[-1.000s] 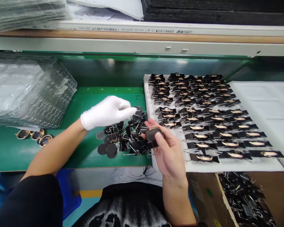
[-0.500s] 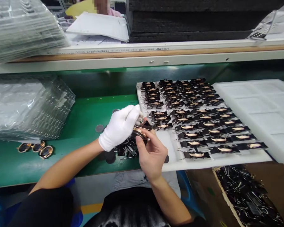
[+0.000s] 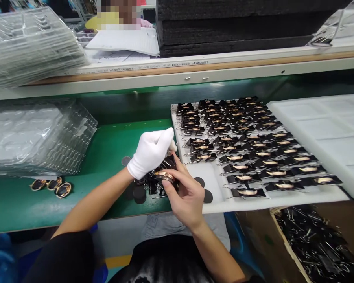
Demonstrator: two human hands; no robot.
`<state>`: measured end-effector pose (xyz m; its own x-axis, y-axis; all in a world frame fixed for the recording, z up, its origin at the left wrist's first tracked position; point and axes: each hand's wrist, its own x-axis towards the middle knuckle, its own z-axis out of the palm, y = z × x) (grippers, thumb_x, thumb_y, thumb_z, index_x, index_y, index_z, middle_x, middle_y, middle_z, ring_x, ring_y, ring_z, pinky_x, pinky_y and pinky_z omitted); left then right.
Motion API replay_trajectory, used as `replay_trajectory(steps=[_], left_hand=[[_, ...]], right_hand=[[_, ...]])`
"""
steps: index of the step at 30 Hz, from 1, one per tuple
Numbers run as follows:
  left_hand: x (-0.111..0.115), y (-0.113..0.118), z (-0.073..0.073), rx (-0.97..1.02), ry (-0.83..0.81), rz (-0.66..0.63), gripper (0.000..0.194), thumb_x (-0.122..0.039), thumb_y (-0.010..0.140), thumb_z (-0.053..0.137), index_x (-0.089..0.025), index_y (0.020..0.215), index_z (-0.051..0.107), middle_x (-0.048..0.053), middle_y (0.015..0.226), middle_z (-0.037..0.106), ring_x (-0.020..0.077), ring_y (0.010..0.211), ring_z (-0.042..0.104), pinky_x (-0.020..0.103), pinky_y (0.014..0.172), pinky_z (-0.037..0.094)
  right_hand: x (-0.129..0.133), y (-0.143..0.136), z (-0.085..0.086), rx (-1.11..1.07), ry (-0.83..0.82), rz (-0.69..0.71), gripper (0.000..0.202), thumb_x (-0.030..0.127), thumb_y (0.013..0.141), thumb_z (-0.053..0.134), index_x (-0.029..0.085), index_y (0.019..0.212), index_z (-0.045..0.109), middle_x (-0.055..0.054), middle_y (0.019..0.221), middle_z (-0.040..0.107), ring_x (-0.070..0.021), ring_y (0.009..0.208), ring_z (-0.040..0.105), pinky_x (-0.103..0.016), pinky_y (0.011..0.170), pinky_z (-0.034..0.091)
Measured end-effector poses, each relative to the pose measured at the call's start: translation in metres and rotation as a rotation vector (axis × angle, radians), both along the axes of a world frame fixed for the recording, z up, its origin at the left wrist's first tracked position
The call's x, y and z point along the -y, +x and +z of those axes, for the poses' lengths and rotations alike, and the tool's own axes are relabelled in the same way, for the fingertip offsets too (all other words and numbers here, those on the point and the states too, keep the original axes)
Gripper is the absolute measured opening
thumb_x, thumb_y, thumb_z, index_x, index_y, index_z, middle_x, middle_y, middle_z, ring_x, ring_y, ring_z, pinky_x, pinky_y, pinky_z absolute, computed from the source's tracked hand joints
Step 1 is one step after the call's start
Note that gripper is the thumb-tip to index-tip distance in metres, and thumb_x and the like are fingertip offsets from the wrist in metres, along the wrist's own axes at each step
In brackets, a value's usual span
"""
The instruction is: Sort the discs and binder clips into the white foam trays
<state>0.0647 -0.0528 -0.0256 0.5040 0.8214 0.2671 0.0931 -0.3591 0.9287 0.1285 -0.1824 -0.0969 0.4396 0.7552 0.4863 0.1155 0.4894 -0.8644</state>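
My left hand (image 3: 152,152), in a white glove, is closed with its fingertips pinched; whatever they grip is hidden. My bare right hand (image 3: 190,194) holds a round, dark piece with a gold rim (image 3: 164,176) between thumb and fingers, its index finger reaching up to the gloved fingertips. Beneath both hands lies a pile of black binder clips (image 3: 153,188), partly covered by them. Dark round discs (image 3: 139,194) rest beside the pile. To the right, a white foam tray (image 3: 215,206) carries rows of binder clips clamped on gold-rimmed pieces (image 3: 247,192).
Gold-rimmed dark pieces (image 3: 63,190) lie on the green table (image 3: 106,149) at left, near stacked clear plastic trays (image 3: 44,137). Another white foam tray (image 3: 327,137) is at far right. A cardboard box of binder clips (image 3: 315,247) stands below. A shelf (image 3: 129,83) crosses behind; a person sits beyond.
The round piece in my right hand has moved slightly left and down, away from the gloved fingers. More of it shows, and discs on the foam tray have come into view.
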Motion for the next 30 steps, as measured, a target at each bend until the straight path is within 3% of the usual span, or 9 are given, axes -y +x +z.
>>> replay_trajectory(steps=[2,7,13,20,25,28,30], left_hand=[[-0.004,-0.001,0.001,-0.003,0.057,0.001,0.053,-0.046,0.099,0.058,-0.017,0.054,0.064,0.001,0.053,0.063,0.0094,0.047,0.055,0.022,0.049,0.044],[-0.008,-0.007,0.009,-0.018,0.225,0.079,0.055,-0.037,0.101,0.057,-0.017,0.050,0.061,-0.001,0.047,0.059,0.0072,0.042,0.053,0.021,0.049,0.044],[-0.002,-0.010,0.014,-0.113,0.509,0.173,0.054,-0.039,0.102,0.054,-0.019,0.052,0.064,-0.001,0.048,0.058,0.0091,0.046,0.055,0.025,0.051,0.042],[0.000,-0.014,0.010,-0.211,0.475,0.173,0.054,-0.043,0.102,0.052,-0.022,0.053,0.063,0.001,0.052,0.054,0.0161,0.064,0.065,0.030,0.061,0.042],[0.004,-0.011,0.010,-0.282,0.547,0.160,0.056,-0.041,0.105,0.046,-0.020,0.055,0.062,0.001,0.055,0.055,0.0138,0.060,0.061,0.030,0.065,0.042],[0.005,-0.013,0.015,-0.360,0.543,0.056,0.051,-0.042,0.106,0.044,-0.019,0.068,0.069,0.002,0.064,0.063,0.0145,0.064,0.063,0.029,0.068,0.045],[0.003,-0.016,0.019,-0.446,0.424,-0.101,0.044,-0.043,0.106,0.045,-0.020,0.082,0.073,0.003,0.074,0.069,0.0158,0.071,0.066,0.028,0.071,0.049]], right_hand=[[0.004,-0.001,0.002,-0.058,-0.028,-0.030,0.030,0.014,0.094,0.070,0.028,0.119,0.077,-0.008,0.145,0.067,-0.0280,0.138,0.061,-0.046,0.113,0.055],[0.007,0.003,0.002,-0.136,-0.156,-0.147,0.024,0.020,0.093,0.073,0.027,0.115,0.079,-0.005,0.110,0.081,-0.0205,0.101,0.077,-0.035,0.090,0.067],[0.003,0.004,-0.006,0.008,-0.189,-0.264,0.026,0.023,0.091,0.077,0.025,0.116,0.080,-0.006,0.109,0.082,-0.0226,0.095,0.079,-0.039,0.089,0.068],[-0.003,-0.001,-0.010,0.144,-0.091,-0.379,0.037,0.018,0.088,0.080,0.027,0.124,0.077,-0.004,0.110,0.082,-0.0231,0.090,0.080,-0.039,0.085,0.070],[-0.002,0.001,-0.008,0.201,-0.111,-0.388,0.033,0.019,0.089,0.079,0.026,0.122,0.078,-0.004,0.109,0.082,-0.0230,0.088,0.080,-0.039,0.082,0.070],[0.002,0.010,-0.005,0.294,-0.077,-0.425,0.047,0.015,0.090,0.078,0.027,0.135,0.070,-0.004,0.110,0.082,-0.0216,0.089,0.080,-0.037,0.081,0.069],[0.006,0.023,-0.003,0.460,0.016,-0.451,0.067,0.008,0.090,0.076,0.024,0.151,0.054,-0.007,0.113,0.082,-0.0213,0.094,0.080,-0.037,0.082,0.067]])
